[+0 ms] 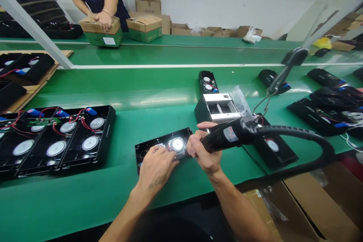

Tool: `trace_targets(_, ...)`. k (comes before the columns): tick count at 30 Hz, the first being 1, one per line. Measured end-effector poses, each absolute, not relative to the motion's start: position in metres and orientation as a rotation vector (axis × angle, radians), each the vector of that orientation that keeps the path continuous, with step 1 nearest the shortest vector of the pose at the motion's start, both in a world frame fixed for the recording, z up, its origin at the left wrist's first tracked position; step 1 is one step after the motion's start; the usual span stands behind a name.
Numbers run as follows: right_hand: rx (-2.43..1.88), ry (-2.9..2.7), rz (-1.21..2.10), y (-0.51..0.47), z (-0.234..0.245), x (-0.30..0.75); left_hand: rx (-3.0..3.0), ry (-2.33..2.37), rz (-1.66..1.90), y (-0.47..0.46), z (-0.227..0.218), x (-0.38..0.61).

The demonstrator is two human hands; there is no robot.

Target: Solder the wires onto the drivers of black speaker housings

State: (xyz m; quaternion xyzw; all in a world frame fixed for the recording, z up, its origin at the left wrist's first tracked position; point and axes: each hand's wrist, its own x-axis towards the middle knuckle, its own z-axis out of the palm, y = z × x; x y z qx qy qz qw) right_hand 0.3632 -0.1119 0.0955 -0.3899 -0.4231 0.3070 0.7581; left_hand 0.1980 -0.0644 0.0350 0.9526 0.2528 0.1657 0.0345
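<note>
My right hand [204, 153] is wrapped around a black electric screwdriver [227, 136] with a thick cable. The tool is tilted, its front end near the right end of a black speaker housing [181, 136]; its bit is hidden behind my fingers. My left hand [157, 166] is bent over the housing and holds it against the green table, fingertips beside the round silver speaker [178, 145]. A second speaker is mostly covered by those fingers. Just behind stands a screw feeder box [219, 107] with a metal top.
Several open housings with red wires [93, 136] lie at left. Another housing [273, 151] lies right, under the cable and metal hook [268, 100]. More housings [314, 117] are piled far right. Across the belt [159, 56], a person presses on a carton [103, 32]. Cardboard boxes [317, 208] stand below.
</note>
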Motion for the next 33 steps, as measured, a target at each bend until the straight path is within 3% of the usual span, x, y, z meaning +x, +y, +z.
trace_targets(16,-1.024,-1.111,0.661,-0.117,0.066,0.355,2.909,0.750,0.547,-0.065,0.034,0.200)
trace_targets(24,-0.909,-0.887,0.616,-0.127,0.097,0.375,2.819,0.663,0.454,-0.060,0.040,0.184)
trace_targets(28,-1.164,-0.701,0.484,-0.149,0.089,0.424,2.407,0.833,0.368,-0.002,0.056,0.189)
trace_targets(33,-1.647,-0.662,0.003,-0.188,0.026,0.465,2.125,0.977,0.519,0.117,0.089,0.229)
